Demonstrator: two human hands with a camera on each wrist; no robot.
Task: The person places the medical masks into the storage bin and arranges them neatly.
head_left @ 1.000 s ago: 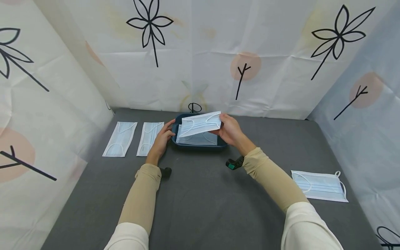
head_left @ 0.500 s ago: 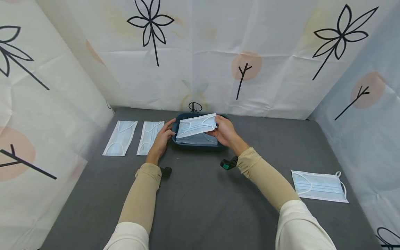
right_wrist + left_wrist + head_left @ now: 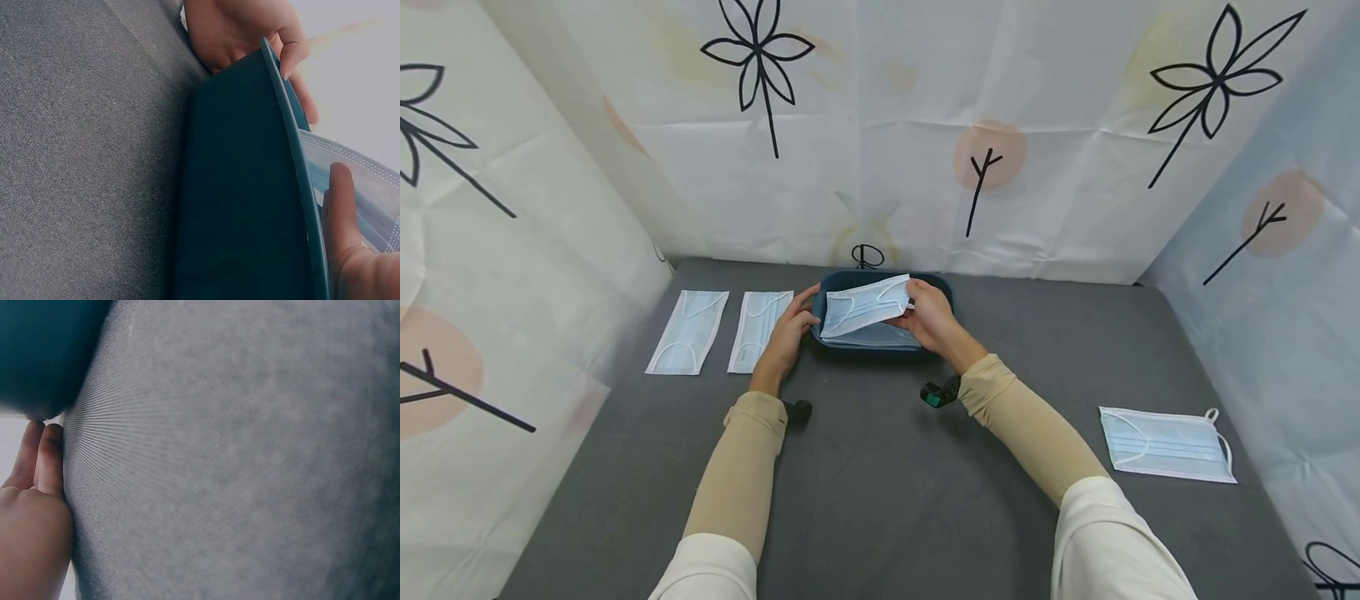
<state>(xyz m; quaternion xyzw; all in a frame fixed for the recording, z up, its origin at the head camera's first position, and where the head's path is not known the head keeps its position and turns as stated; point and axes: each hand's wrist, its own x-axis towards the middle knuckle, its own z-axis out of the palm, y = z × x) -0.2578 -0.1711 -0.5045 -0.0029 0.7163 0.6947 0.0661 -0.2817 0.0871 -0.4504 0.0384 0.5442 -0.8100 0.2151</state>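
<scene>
A dark blue bin stands at the back of the table, with pale blue face masks lying in it. My left hand holds the bin's left end; in the right wrist view its thumb hooks over the rim, while the left wrist view has two fingers against the outside. My right hand pinches a face mask by its right end, thumb above. The mask slants over the bin, its left end low by the masks inside. In the right wrist view the right thumb is beside the rim.
Two face masks lie upright on the grey table left of the bin: one farther left, one beside the left hand. Another face mask lies at the right. Patterned white cloth walls stand close behind the bin and along both sides.
My right hand has carried its mask slightly left and down, over the bin. My left hand has stayed at the bin's left end, and the masks on the table have not moved.
</scene>
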